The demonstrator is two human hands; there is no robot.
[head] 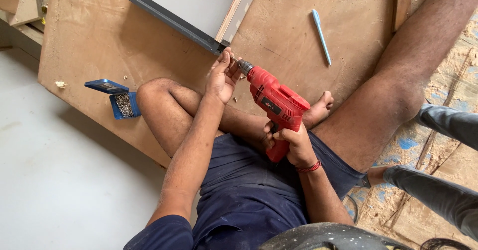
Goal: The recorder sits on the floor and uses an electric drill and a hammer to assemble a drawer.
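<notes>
Right hand: grip wrapped tight around the handle of the red power drill, which points up-left, chuck toward the corner of a dark grey panel edge. Left hand: fingertips pinched narrow at the drill's tip, on a small screw or bit; which one cannot be told. Person sits on a brown plywood sheet. Left of the knee: open blue rectangular box, lid hinged back, filled with small screws. Light blue pen lies on the plywood, well apart. A black oval label with a pale rim sits on the drill's side.
</notes>
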